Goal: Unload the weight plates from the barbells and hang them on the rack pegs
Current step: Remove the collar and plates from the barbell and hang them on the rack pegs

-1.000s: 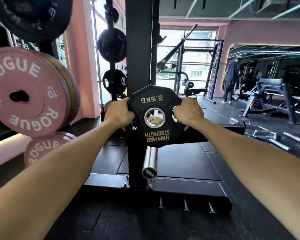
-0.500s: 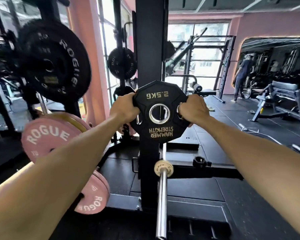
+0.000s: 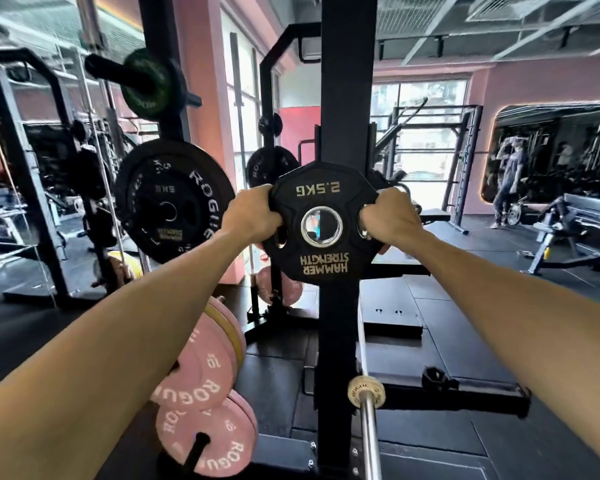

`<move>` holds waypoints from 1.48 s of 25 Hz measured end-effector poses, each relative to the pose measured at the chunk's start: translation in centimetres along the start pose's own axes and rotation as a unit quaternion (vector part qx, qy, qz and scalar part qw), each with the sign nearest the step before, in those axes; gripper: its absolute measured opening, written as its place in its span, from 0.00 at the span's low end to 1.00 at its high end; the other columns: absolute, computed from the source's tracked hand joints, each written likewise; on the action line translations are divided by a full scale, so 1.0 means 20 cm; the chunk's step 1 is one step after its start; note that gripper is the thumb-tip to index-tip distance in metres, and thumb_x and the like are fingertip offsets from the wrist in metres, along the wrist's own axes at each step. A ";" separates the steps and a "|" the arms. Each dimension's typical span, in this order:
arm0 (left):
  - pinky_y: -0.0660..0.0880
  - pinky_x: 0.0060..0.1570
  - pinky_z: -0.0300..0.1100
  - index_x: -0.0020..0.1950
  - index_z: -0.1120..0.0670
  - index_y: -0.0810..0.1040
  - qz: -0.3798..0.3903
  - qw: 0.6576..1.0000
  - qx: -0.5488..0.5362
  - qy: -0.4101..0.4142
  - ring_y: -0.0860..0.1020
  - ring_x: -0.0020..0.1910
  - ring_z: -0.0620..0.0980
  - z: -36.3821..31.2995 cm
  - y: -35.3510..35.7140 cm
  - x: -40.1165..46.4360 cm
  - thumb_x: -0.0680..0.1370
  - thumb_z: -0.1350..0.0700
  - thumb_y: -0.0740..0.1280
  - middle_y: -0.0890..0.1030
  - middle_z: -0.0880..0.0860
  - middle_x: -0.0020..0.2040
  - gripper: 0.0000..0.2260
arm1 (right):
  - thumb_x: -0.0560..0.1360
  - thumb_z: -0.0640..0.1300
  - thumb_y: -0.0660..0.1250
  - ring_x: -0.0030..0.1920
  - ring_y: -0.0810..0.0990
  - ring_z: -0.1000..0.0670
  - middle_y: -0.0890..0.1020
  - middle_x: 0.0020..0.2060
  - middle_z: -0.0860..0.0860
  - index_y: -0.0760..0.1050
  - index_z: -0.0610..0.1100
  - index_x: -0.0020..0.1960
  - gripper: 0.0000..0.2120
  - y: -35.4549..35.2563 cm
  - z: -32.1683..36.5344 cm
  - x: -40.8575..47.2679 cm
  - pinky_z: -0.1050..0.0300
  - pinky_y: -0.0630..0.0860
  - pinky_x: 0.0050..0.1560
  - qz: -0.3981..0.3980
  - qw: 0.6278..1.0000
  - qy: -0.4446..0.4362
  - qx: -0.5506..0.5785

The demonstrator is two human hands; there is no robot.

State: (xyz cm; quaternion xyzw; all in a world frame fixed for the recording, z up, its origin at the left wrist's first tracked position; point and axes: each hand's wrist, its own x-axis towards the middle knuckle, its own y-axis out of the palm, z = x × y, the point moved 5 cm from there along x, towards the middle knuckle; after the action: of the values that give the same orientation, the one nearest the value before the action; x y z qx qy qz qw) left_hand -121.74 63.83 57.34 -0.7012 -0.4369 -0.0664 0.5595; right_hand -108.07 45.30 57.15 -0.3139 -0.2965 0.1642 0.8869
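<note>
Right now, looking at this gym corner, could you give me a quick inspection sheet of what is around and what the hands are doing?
Surface: black rubber floor tiles, no spills seen.
Job's things: black 2.5 kg Hammer Strength plate held upside down in front of the black rack upright; bare steel barbell sleeve below.
Stored plates: black Rogue plate, pink Rogue plates, green plate on pegs.
Clutter: black barbell collar on the base.
Hands: left hand and right hand grip the plate's sides.
Cables: nothing seen.
Surroundings: a person stands far right, near a bench.
</note>
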 end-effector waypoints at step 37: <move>0.68 0.46 0.43 0.59 0.56 0.78 0.071 0.997 -0.035 0.010 0.77 0.55 0.64 2.60 -0.61 0.64 0.69 0.61 0.67 0.81 0.61 0.54 0.18 | 0.65 0.40 0.61 0.38 0.78 0.38 0.77 0.40 0.42 0.70 0.42 0.34 0.03 2.13 1.74 0.34 0.49 0.77 0.39 -0.007 0.997 0.032 -0.067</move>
State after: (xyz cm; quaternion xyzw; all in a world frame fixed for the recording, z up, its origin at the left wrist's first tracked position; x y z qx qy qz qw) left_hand -142.97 114.48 54.65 -0.7490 -0.3778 -0.0482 0.5422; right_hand -129.15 96.34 54.01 -0.3752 -0.2805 0.1275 0.8742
